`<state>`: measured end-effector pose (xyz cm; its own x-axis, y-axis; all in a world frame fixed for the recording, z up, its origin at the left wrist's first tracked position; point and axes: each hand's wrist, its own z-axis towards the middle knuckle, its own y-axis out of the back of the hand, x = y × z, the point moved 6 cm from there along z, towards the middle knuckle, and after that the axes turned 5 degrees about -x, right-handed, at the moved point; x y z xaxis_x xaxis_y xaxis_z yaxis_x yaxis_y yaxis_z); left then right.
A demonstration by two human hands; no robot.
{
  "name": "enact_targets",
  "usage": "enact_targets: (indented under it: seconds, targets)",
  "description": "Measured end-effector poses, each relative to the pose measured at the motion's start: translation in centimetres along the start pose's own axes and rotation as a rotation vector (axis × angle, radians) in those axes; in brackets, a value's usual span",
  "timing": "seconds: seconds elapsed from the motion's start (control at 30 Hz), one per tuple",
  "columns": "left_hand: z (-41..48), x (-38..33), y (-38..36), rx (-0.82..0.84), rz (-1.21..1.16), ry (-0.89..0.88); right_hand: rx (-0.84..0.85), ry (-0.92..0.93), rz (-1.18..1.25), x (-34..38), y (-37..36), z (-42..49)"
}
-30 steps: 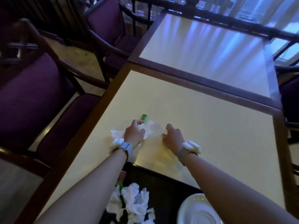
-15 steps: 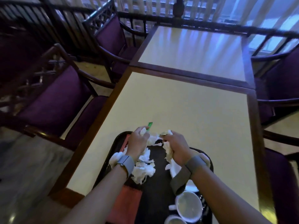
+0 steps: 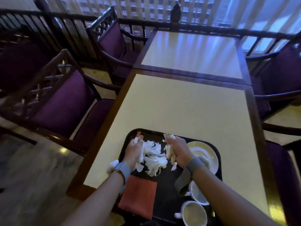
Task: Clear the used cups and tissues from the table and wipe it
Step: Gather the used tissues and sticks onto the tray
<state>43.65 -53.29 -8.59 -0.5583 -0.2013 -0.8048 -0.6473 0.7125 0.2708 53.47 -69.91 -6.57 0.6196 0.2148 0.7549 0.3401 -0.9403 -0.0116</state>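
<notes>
Dark wooden chairs [image 3: 65, 101] with purple cushions are standing at left and right, while a far cream-topped table [image 3: 190, 53] is catching bluish light below a dark railing [image 3: 203, 29] and pale curtains [image 3: 244, 10].

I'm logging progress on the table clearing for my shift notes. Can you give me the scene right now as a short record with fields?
tray: black, on the near end of the table
tissues: crumpled pile in the tray, between the hands
left hand: over the tray, grips tissues and a small green item
right hand: over the tray, grips tissues
saucer: in the tray, right side
cups: two, in the tray, near right
cloth: red, in the tray, near left
</notes>
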Motion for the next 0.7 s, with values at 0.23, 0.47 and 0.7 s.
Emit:
enact_targets:
  seconds: [0.23,0.47,0.7]
  targets:
    - [2.2,2.0,1.3,0.087,0.339,-0.092,-0.223,0.013,-0.181,-1.3,-3.1,2.3]
    - [3.9,3.3,1.1,0.131,0.752,-0.247,-0.282,0.013,-0.411,-2.1,-4.4,1.5]
    - [3.6,4.4,2.2,0.206,0.769,-0.311,-0.456,0.196,-0.780,-4.1,-4.1,-1.6]
